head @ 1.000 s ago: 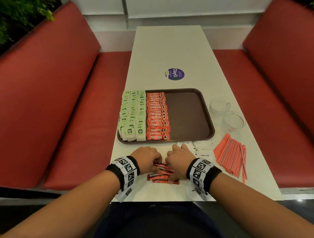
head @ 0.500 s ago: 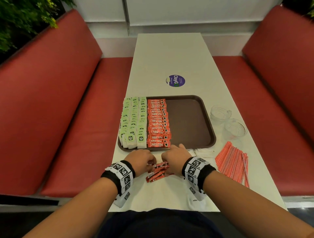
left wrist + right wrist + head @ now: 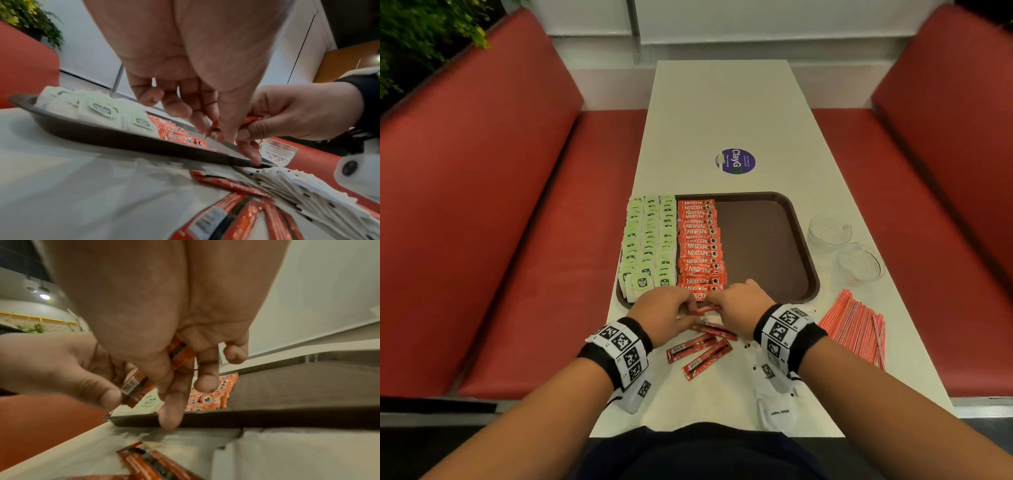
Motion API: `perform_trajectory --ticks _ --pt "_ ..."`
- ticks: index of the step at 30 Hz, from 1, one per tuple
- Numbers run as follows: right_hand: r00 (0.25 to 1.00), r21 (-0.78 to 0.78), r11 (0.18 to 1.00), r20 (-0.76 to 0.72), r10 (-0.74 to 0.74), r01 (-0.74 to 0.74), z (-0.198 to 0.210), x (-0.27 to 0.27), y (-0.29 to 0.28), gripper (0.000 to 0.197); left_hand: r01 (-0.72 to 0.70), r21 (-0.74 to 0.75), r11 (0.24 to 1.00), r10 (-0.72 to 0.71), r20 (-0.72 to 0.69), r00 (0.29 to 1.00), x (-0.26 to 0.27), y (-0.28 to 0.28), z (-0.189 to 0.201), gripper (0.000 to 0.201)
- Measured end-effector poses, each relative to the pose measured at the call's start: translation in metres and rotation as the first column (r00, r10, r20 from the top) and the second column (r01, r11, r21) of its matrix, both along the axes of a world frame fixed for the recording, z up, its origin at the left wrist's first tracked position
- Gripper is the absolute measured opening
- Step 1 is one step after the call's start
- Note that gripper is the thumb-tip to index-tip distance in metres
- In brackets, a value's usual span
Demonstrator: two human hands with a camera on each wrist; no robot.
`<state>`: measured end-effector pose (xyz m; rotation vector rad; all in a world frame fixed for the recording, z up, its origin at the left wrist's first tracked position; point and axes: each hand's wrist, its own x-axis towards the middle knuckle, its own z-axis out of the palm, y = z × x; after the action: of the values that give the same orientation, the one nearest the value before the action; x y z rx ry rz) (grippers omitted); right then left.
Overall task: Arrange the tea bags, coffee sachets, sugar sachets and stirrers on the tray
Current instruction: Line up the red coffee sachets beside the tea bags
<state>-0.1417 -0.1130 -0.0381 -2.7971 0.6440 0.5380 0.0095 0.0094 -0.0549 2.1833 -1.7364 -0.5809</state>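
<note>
Both hands [image 3: 667, 315] [image 3: 739, 308] lifted coffee sachet [image 3: 705, 310] toward tray [image 3: 812, 274] at 12 o'clock, pinching its ends. Light, crinkly, slippery foil; grabbing ends worked best.

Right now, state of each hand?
Left hand: pinching one end of a coffee sachet.
Right hand: gripping the other end of the same sachet.

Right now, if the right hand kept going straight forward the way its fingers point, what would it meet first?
Probably the near rim of the dark brown plastic tray, then the row of red Nescafe coffee sachets just behind it. The right hand pinches a red sachet together with the left hand; its height above the rim is unclear.
</note>
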Motion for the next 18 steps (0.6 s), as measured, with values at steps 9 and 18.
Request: perform_trajectory --ticks 9,18 --pt "0.982 0.121 0.981 0.09 -0.166 0.155 0.006 -0.021 -0.013 0.013 0.2 0.201 0.959 -0.239 0.19 0.952 -0.009 -0.01 -0.018 0.033" --pt "0.958 0.249 0.942 0.12 -0.262 0.226 -0.002 -0.018 -0.027 0.019 0.248 0.147 0.958 -0.274 0.198 0.941 -0.003 -0.016 -0.014 0.032"
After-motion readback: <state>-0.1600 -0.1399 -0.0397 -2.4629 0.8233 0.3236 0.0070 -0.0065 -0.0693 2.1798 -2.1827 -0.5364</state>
